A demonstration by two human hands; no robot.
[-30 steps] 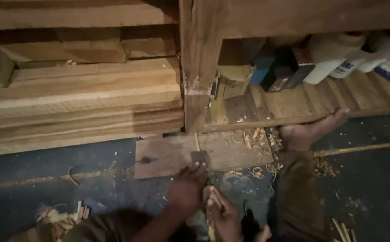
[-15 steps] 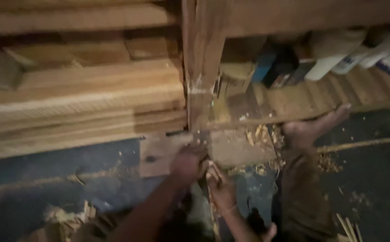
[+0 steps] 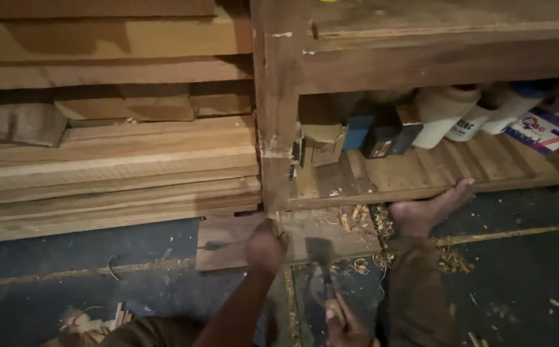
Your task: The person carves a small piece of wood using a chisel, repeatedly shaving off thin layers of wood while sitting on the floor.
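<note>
The left hand (image 3: 266,245) is closing its grip on a thin wooden stick (image 3: 288,283) standing on the flat board (image 3: 228,241) below the shelf post (image 3: 276,103). The right hand (image 3: 347,324), nearer the camera, is gripping a hatchet (image 3: 322,257) whose blade is hanging just right of the stick, over the board.

dim warm light | deep lower shadows | hands motion-blurred
</note>
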